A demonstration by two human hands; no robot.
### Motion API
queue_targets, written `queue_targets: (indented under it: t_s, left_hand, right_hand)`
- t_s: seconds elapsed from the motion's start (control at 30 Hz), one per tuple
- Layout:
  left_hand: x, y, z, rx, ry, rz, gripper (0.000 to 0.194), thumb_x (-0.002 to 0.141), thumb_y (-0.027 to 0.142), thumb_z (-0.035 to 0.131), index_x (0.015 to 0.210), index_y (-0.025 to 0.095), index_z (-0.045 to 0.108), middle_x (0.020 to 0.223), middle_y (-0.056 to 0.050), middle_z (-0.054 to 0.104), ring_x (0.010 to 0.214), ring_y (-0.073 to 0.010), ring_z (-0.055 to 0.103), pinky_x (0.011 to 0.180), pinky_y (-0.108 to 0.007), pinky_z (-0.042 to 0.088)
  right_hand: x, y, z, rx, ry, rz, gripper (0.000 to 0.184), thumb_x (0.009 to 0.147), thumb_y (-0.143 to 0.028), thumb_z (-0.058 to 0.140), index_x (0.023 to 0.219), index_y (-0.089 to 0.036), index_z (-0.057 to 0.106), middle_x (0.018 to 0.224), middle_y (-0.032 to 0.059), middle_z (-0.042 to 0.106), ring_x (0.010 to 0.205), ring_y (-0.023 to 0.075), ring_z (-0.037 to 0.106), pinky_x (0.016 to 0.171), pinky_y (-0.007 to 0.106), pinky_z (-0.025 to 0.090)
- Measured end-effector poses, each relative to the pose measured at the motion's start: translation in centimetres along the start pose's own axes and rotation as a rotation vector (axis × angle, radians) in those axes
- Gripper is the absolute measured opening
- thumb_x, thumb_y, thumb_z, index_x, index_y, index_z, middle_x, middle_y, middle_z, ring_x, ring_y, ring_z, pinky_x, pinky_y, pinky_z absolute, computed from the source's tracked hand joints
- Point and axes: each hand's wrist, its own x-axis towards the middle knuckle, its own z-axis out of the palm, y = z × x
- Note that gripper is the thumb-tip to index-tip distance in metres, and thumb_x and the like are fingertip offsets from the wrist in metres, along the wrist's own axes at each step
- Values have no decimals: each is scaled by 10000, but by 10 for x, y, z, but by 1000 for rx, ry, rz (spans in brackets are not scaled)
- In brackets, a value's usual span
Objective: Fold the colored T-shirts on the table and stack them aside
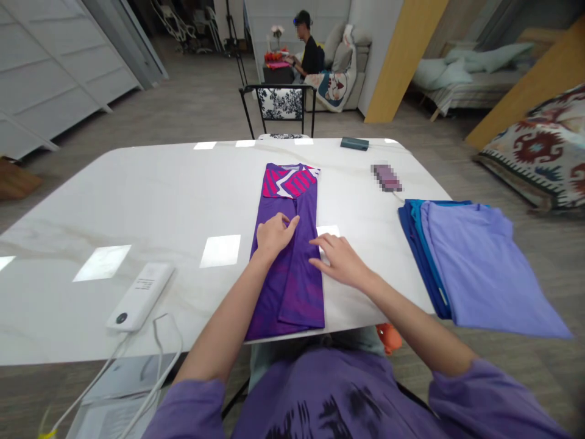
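Observation:
A purple shirt (301, 286) with a pink and white pattern near its collar lies on the white table (173, 201), folded into a long narrow strip. Its collar points away from me and its lower end reaches the near table edge. My left hand (275, 235) rests on the middle of the shirt, thumb apart from the fingers, holding nothing. Just off the shirt's right edge is my right hand (338, 259), fingers spread and holding nothing; whether it touches the cloth I cannot tell.
Folded blue and lavender garments (479, 262) are stacked at the right, overhanging the table edge. A white power bank (141, 296) with a cable lies front left. Farther back are a blurred phone (386, 177) and a dark box (354, 144). Beyond stand a chair (280, 105) and a seated person (308, 55).

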Motion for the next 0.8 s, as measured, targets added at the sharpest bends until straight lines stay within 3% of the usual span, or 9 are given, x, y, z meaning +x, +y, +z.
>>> queue_targets:
  t_s: [0.1,0.2,0.33,0.43,0.53,0.63,0.73,0.8]
  left_hand:
    - [34,21,1,11,-3,-42,639,1107,760,457,1181,215,783,1253,-174,844,1285,-390,755,1194,-525,493]
    - [62,38,0,19,-27,-54,517,1079,680,580,1142,226,818,1331,-163,837,1335,-370,741,1219,-505,481]
    - [72,41,-2,18,-44,-57,381,1044,551,680,1198,232,822,1372,-116,830,1304,-307,752,1180,-471,521]
    - [66,31,-5,18,-19,-45,381,1056,514,651,1226,214,812,1378,-138,821,1310,-330,747,1163,-480,534]
    - [50,21,-9,8,21,24,448,1081,488,612,1346,156,752,1407,-196,783,1359,-368,715,1204,-531,522]
    - [18,8,-12,-22,45,184,507,1108,439,589,1520,149,641,1553,-189,681,1445,-309,658,1288,-480,486]
    - [-37,-13,-14,-52,1,382,483,1117,427,607,1556,226,640,1626,-117,635,1528,-256,597,1365,-408,432]
    - [-83,-29,-15,-38,-59,550,512,1131,470,601,1594,252,631,1679,-102,611,1616,-275,527,1410,-449,390]
  right_hand:
    - [-74,-42,22,17,-11,-112,516,1125,-509,686,1598,-303,666,1579,130,692,1445,318,669,1212,539,515]
    - [-120,-65,37,-11,-3,-151,553,1118,-527,703,1618,-296,659,1647,124,656,1523,308,628,1279,553,484]
    - [-150,-69,42,-41,23,-132,555,1131,-506,687,1638,-283,636,1699,129,616,1584,308,581,1299,568,481]
    - [-161,-65,41,-57,30,-109,520,1129,-417,695,1625,-272,640,1715,121,602,1601,306,567,1278,560,506]
    - [-164,-64,38,-51,15,-124,620,1103,-368,730,1699,-302,574,1771,100,542,1653,306,512,1297,563,494]
    - [-161,-65,38,-43,-9,-152,775,1092,-351,743,1803,-341,434,1847,82,424,1723,296,416,1350,564,447]
    - [-155,-64,43,-31,-19,-185,789,1091,-354,748,1811,-342,425,1856,75,405,1738,296,389,1397,568,391]
    - [-153,-62,48,-24,-25,-210,714,1099,-349,737,1772,-332,499,1825,76,463,1709,297,440,1394,567,395]
